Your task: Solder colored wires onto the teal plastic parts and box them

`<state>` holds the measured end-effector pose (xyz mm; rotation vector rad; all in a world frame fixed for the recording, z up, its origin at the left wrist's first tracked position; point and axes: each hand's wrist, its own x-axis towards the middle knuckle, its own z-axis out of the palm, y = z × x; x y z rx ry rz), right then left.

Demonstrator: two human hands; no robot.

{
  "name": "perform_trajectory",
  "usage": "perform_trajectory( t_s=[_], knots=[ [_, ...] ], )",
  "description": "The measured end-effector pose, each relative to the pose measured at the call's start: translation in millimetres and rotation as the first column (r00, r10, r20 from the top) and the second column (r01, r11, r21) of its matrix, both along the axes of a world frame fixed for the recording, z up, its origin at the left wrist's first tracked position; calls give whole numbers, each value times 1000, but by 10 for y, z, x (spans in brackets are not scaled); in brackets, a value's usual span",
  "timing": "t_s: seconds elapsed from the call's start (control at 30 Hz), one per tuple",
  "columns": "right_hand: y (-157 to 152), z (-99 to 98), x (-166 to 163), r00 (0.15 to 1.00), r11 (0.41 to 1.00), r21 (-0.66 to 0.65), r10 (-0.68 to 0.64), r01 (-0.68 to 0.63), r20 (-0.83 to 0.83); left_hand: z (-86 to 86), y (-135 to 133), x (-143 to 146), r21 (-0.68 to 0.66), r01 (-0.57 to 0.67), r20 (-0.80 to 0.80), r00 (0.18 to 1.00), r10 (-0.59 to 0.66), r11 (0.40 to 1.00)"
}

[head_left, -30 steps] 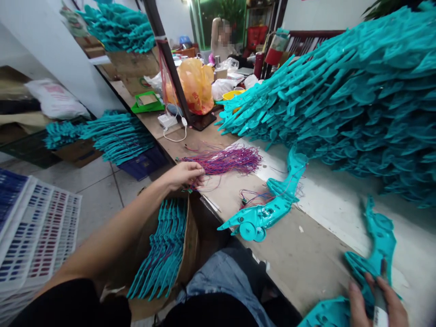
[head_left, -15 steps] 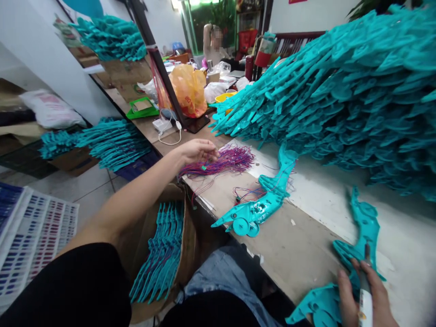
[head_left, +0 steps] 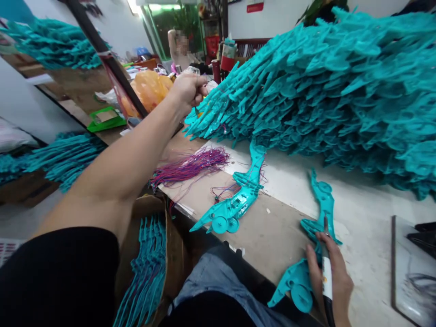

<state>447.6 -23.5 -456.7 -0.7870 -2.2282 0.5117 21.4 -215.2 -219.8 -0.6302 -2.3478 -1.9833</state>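
Note:
My left hand is raised over the far side of the bench, beside the left end of a big heap of turquoise plastic parts. Its fingers are curled closed; whatever they may pinch is too small to make out. Low on the right, my right hand grips a soldering iron with a white and black handle, its tip over a turquoise part lying under the hand. Another turquoise part with thin red and blue wires lies mid-bench. A bundle of red, blue and purple wires sits left of it.
A cardboard box of turquoise parts stands below the bench edge. A dark post, an orange plastic bag and a green tray are at back left. A grey metal-looking tray lies at right. A person sits beyond.
My left hand has risen from above the wire bundle to beside the heap, and its fingers have curled in. My right hand still holds the soldering iron over the part. The view has turned right.

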Motion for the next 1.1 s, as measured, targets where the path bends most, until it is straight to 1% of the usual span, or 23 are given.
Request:
perform_trajectory(
  t_s=[0.03,0.1,0.17,0.23,0.27,0.3,0.33,0.37,0.43,0.47,0.5,0.53,0.57,0.63,0.67,0.73,0.8,0.83,0.9,0.93,1.0,1.03,1.1],
  knots=[
    [3,-13,6,1000,1000,3,12,-12,-5,46,12,77,13,13,-52,999,-12,1000],
    [6,-42,22,999,1000,6,27,-27,-18,160,46,303,-18,110,-142,984,-111,994],
    [-2,-49,44,999,1000,-5,30,-30,-21,269,110,572,-130,224,-167,955,-244,966],
    [-23,-15,73,1000,999,-34,22,-23,-20,324,197,784,-272,271,-148,936,-319,923],
    [-35,18,91,1000,998,-53,14,-15,-19,322,240,842,-331,233,-163,940,-299,914],
    [-46,56,112,1000,997,-72,4,-5,-21,301,276,861,-382,150,-206,948,-243,912],
    [-56,97,137,1000,996,-89,-9,6,-25,262,299,842,-426,34,-264,951,-160,904],
    [-61,134,164,999,995,-102,-23,19,-32,211,305,791,-466,-95,-320,945,-67,880],
    [-58,184,222,997,993,-112,-47,41,-54,96,254,640,-542,-299,-386,919,83,786],
    [-47,191,249,996,993,-109,-54,47,-66,47,201,564,-569,-344,-378,916,134,747],
    [-32,188,274,995,994,-102,-57,49,-81,12,136,504,-569,-358,-352,920,174,740],
    [-14,177,292,993,995,-91,-57,48,-100,-2,68,468,-538,-342,-313,930,194,771],
    [6,164,305,991,996,-79,-56,47,-125,9,3,461,-477,-298,-269,945,185,827],
    [38,155,309,982,998,-57,-47,38,-184,105,-90,541,-331,-121,-176,982,65,936],
    [49,172,302,975,998,-50,-50,40,-215,184,-113,625,-269,-14,-145,989,-26,963],
    [57,263,271,960,998,-49,-60,48,-275,371,-105,861,-195,171,-120,973,-196,966],
    [52,434,219,937,999,-26,-33,25,-349,529,-39,1160,-146,320,-103,936,-336,936],
    [45,545,183,920,1000,-1,-1,1,-391,575,11,1323,-118,392,-85,912,-402,913],
    [22,791,91,884,996,57,92,-74,-458,578,131,1657,-49,531,-28,846,-532,846],
    [5,913,35,866,990,76,139,-117,-481,533,198,1822,-6,591,9,807,-591,807],
    [-39,1116,-81,825,968,64,241,-243,-511,369,333,2123,83,687,98,715,-692,722],
    [-62,1185,-128,798,943,31,298,-331,-524,260,395,2252,125,721,149,665,-731,681],
    [-92,1241,-157,762,858,-129,361,-498,-538,9,492,2447,199,753,244,582,-775,628]
  ],
)
